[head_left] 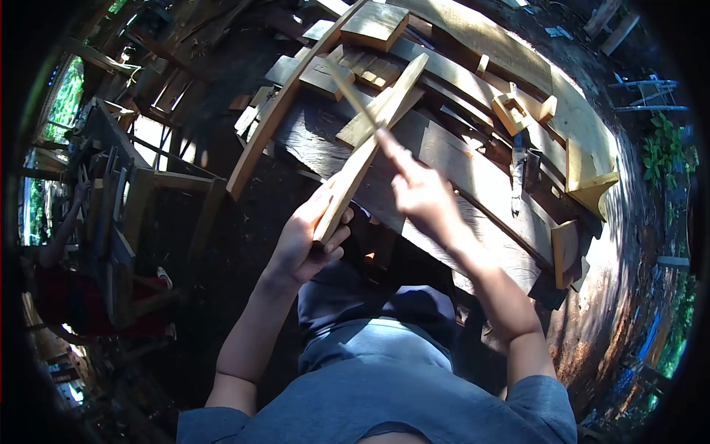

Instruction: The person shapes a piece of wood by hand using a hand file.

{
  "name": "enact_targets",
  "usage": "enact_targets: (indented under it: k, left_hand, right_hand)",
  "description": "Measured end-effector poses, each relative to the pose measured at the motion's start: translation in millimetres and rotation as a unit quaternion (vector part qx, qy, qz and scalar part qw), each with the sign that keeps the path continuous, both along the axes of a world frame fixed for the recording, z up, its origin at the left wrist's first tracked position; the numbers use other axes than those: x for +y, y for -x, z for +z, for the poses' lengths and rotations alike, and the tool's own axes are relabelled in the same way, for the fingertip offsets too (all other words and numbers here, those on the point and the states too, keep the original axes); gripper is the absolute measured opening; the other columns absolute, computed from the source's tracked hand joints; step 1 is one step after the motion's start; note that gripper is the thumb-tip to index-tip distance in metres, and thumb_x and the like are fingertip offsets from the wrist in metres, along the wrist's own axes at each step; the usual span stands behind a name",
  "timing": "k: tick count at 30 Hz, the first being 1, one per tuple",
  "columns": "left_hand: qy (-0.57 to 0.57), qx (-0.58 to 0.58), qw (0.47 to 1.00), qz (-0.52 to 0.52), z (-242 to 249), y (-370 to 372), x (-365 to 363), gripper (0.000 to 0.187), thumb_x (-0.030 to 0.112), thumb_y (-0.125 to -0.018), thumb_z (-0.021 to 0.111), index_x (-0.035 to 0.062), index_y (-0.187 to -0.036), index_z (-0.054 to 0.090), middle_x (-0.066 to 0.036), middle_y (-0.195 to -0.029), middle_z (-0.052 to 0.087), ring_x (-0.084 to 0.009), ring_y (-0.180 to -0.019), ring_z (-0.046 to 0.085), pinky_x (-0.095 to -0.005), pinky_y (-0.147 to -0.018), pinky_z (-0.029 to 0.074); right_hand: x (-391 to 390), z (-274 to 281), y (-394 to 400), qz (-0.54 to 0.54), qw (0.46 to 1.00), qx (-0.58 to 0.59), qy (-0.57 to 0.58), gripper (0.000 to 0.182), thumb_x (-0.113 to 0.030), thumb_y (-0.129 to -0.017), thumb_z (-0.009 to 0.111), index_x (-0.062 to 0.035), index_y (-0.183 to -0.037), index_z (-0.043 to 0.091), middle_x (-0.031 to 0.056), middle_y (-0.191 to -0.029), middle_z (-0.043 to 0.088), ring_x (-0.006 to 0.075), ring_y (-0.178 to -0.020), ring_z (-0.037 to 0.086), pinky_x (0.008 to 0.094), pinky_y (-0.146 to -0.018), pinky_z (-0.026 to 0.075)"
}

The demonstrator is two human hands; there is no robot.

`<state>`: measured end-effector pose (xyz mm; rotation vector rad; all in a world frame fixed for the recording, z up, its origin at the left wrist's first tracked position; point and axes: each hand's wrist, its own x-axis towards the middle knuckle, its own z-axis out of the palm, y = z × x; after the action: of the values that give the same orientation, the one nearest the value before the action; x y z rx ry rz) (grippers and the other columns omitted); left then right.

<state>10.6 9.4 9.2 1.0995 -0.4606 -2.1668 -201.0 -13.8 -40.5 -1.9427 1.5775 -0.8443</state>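
My left hand (pixel 302 235) is wrapped around the lower end of a long, narrow wooden strip (pixel 355 164), which slants up and away over the workbench (pixel 462 174). My right hand (pixel 427 198) is closed on the near end of a long, thin, file-like tool (pixel 353 98). Motion smears this tool, and it crosses the strip at about its middle. A flat wooden board (pixel 362 132) lies on the bench beneath the crossing.
Wooden blocks (pixel 376 72) and a thick board (pixel 375 24) lie on the far side. A small wooden frame (pixel 512 111) and a long narrow tool (pixel 517 181) sit to the right. A long timber (pixel 274 126) slants past the bench's left end. Far left, a person's arm (pixel 61 233) shows.
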Motion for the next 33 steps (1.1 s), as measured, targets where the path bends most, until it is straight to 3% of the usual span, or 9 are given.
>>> enact_targets:
  k: [3,6,11,14,17,22,24,28,33]
  left_hand:
    - [-0.008,-0.011,1.0,0.004,4.7,1.5,-2.2,0.043,0.03,-0.104,0.038,0.0202,-0.145,0.035,-0.004,-0.089,0.05,-0.0048,-0.049,0.04,-0.0163,-0.037,0.032]
    - [0.007,-0.02,1.0,-0.007,4.5,3.1,-1.1,0.043,0.029,-0.104,0.037,0.0207,-0.146,0.034,-0.004,-0.087,0.051,-0.0047,-0.048,0.041,-0.0168,-0.037,0.032]
    - [-0.011,0.028,1.0,-0.002,-2.7,-4.6,-2.7,0.041,0.031,-0.104,0.036,0.0194,-0.143,0.036,-0.003,-0.087,0.05,-0.0046,-0.048,0.04,-0.0173,-0.038,0.033]
    - [-0.049,0.068,0.996,0.016,-1.4,-5.0,-4.0,0.04,0.031,-0.105,0.037,0.0184,-0.143,0.036,-0.004,-0.09,0.048,-0.0052,-0.048,0.041,-0.018,-0.036,0.033]
    - [-0.057,0.058,0.996,0.022,2.1,-4.5,-4.3,0.041,0.031,-0.105,0.037,0.0174,-0.143,0.036,-0.004,-0.09,0.048,-0.0054,-0.049,0.041,-0.0183,-0.036,0.033]
    - [-0.037,0.059,0.997,0.017,0.1,-5.4,-4.0,0.041,0.029,-0.105,0.037,0.0157,-0.143,0.036,-0.005,-0.09,0.047,-0.0058,-0.05,0.042,-0.018,-0.037,0.033]
    - [-0.04,0.067,0.997,0.019,1.0,-5.1,-4.0,0.04,0.029,-0.105,0.037,0.0146,-0.142,0.037,-0.005,-0.09,0.047,-0.0059,-0.049,0.041,-0.0178,-0.037,0.033]
    - [-0.058,0.087,0.994,0.018,3.5,-6.1,-5.4,0.039,0.029,-0.105,0.036,0.0135,-0.14,0.037,-0.004,-0.09,0.046,-0.0061,-0.049,0.041,-0.0178,-0.037,0.033]
    - [-0.063,0.071,0.995,0.016,-0.3,-8.6,-6.1,0.041,0.028,-0.104,0.037,0.0154,-0.143,0.035,-0.006,-0.092,0.046,-0.0068,-0.049,0.042,-0.0184,-0.037,0.033]
  right_hand:
    - [17.8,6.5,-5.4,0.076,0.997,-0.014,0.028,0.076,-0.011,-0.08,0.062,-0.0295,-0.148,0.034,0.0195,-0.087,0.067,0.0376,-0.079,0.067,0.0473,-0.076,0.055]
    - [-45.7,12.3,18.2,-0.049,0.997,0.014,-0.054,0.045,-0.011,-0.085,0.055,-0.0167,-0.13,0.058,0.021,-0.083,0.066,0.0367,-0.07,0.065,0.0416,-0.069,0.054]
    - [-100.2,-33.8,33.1,-0.041,0.991,0.129,-0.012,0.042,-0.025,-0.089,0.051,-0.0229,-0.131,0.058,0.0223,-0.079,0.067,0.0343,-0.072,0.069,0.045,-0.068,0.056]
    - [-16.1,2.0,-7.7,0.011,0.997,0.064,-0.028,0.072,-0.023,-0.086,0.055,-0.0294,-0.152,0.025,0.0191,-0.081,0.067,0.0383,-0.071,0.067,0.0463,-0.068,0.057]
    - [-6.2,7.2,-4.8,0.06,0.996,0.041,-0.047,0.068,-0.016,-0.087,0.053,-0.036,-0.148,0.032,0.0205,-0.087,0.066,0.0371,-0.074,0.067,0.0453,-0.069,0.056]
    - [-112.6,-7.4,40.3,-0.103,0.989,-0.02,-0.103,0.042,-0.023,-0.095,0.044,-0.0133,-0.136,0.05,0.0212,-0.068,0.061,0.0335,-0.055,0.06,0.0404,-0.053,0.047]
    - [-134.6,-40.9,50.9,-0.068,0.996,0.061,0.017,0.043,-0.022,-0.094,0.045,-0.0135,-0.136,0.05,0.0216,-0.068,0.061,0.0345,-0.055,0.06,0.0428,-0.055,0.048]
    - [-37.0,5.2,-2.0,-0.017,0.992,0.115,-0.047,0.048,-0.017,-0.09,0.05,-0.0236,-0.138,0.05,0.0236,-0.082,0.066,0.0369,-0.073,0.068,0.0427,-0.068,0.056]
    - [-81.8,-28.1,24.4,-0.069,0.997,-0.044,0.01,0.044,-0.024,-0.093,0.049,-0.0242,-0.137,0.052,0.0205,-0.078,0.067,0.0398,-0.072,0.066,0.0472,-0.067,0.054]
